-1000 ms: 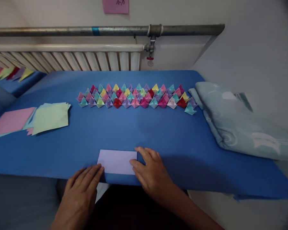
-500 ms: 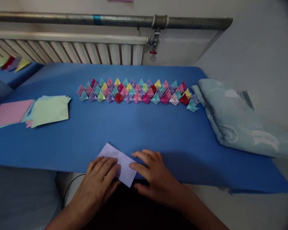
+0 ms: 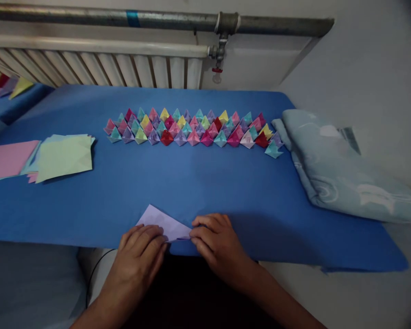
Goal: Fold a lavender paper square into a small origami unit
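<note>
A lilac sheet of origami paper (image 3: 168,225) lies at the front edge of the blue surface, with its near corner folded up. Bent fingers of my left hand (image 3: 141,249) hold its left part, the thumb out of sight beneath them. My right hand (image 3: 216,237) pinches the right corner between thumb and fingers. Behind them, several small folded paper boats (image 3: 193,137) in many colours stand in close rows. One turquoise boat (image 3: 273,150) sits at the right end, a little in front of the rows.
Loose square sheets (image 3: 65,157) in green, pink and blue are stacked at the left. A folded pale blue-green blanket (image 3: 345,173) lies at the right. A radiator (image 3: 106,68) and a metal pipe (image 3: 174,20) run along the wall behind the blue surface (image 3: 123,183).
The near right corner of the lilac sheet has been folded up, so it looks triangular there. My right hand has closed on its right corner. The view has shifted slightly.
</note>
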`<state>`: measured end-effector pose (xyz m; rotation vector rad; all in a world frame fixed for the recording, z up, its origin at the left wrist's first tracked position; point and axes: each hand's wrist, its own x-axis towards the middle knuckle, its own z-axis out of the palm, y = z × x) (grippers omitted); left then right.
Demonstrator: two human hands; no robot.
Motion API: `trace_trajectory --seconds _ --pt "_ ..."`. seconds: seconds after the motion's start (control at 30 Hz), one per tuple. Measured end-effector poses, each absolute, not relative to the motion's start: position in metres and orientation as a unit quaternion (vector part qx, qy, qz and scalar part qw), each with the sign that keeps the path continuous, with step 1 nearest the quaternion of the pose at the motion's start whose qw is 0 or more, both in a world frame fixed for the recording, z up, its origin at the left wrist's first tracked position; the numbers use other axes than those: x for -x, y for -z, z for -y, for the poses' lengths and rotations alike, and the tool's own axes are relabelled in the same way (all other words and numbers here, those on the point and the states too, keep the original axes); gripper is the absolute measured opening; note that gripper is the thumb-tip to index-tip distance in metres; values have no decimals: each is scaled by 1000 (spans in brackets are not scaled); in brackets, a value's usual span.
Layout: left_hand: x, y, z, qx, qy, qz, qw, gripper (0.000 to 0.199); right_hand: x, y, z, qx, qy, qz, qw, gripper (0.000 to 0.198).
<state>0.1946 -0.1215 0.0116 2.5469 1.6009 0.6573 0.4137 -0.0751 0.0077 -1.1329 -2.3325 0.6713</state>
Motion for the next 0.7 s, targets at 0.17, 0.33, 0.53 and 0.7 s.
trace_trajectory --seconds 0.17,0.33,0.53,0.7 --pt "-198 -11 121 -806 -226 -543 58 14 -410 -13 72 440 -265 827 228 7" --pt "-199 -7 119 -788 -237 -566 48 16 -408 -13 69 458 -256 825 212 5" --pt "-201 -3 118 -781 -231 -580 13 15 -406 -14 67 473 -248 819 208 9" --pt "-200 -4 118 -794 -208 -571 7 11 -405 -14 66 475 -277 806 221 12"
